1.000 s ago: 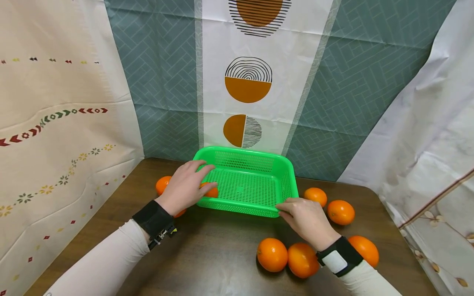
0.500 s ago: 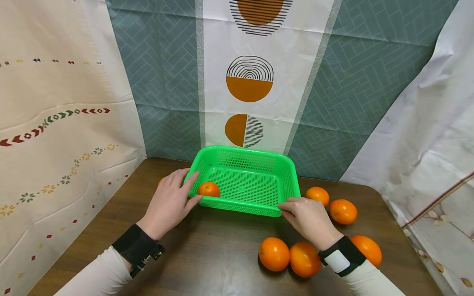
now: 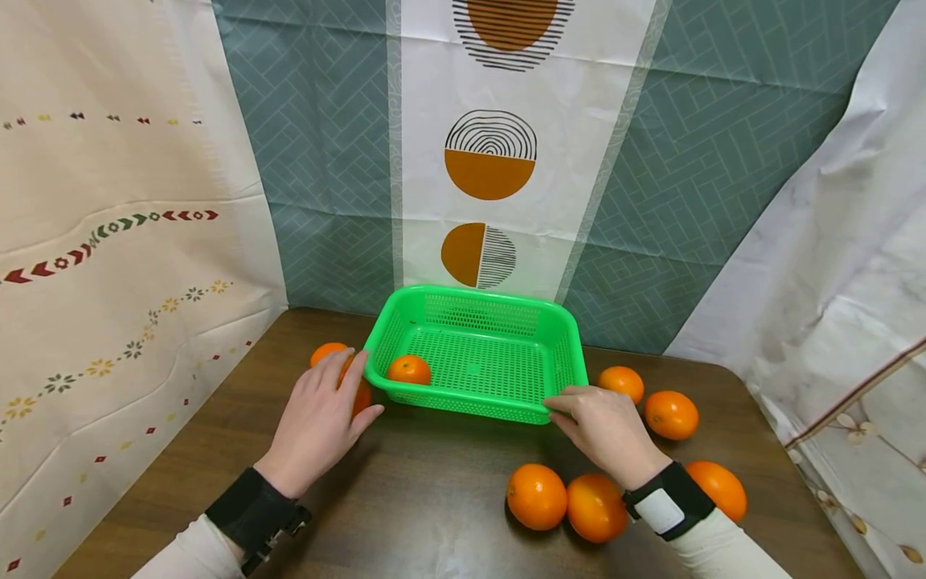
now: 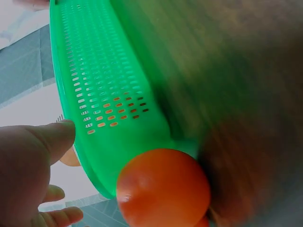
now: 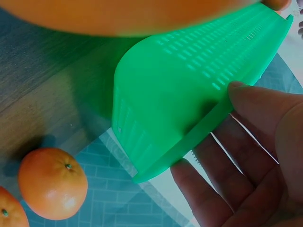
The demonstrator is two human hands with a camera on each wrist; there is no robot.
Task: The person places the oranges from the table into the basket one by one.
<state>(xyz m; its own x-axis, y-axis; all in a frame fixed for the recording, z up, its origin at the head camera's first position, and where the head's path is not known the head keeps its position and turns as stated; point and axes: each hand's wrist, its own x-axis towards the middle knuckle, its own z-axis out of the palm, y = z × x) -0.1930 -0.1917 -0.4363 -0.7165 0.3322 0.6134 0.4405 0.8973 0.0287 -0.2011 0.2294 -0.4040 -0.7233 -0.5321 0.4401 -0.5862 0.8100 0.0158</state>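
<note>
Pinching the rim of the green basket (image 3: 470,402) at its near right corner with the right hand (image 3: 599,422), clamped with thumb to one side and fingers to the other; seemingly held there to keep it from sliding or tipping. Poised with the left hand (image 3: 314,422) beside the basket's left end, above a near left orange (image 3: 362,398), with fingers and thumb apart and curled round nothing visible. Spread that wide, perhaps, to suit so round a fruit. Hard to tell whether any fingertip touches it. See also a back left orange (image 3: 327,352) just beyond, partly covered by the fingers.

Inside the basket, at its near left corner, find a single orange (image 3: 409,370), probably kept from rolling away by the walls. Set on the brown counter (image 3: 434,482), the basket, between both hands, likely for easy reach from either side.

Off the basket's right end, count a back right orange (image 3: 620,383) and, just beside it, a far right orange (image 3: 671,415). Nearer, note a front pair of oranges (image 3: 536,496) side by side, then a half-hidden orange (image 3: 716,488) behind the black wristband (image 3: 686,492).
</note>
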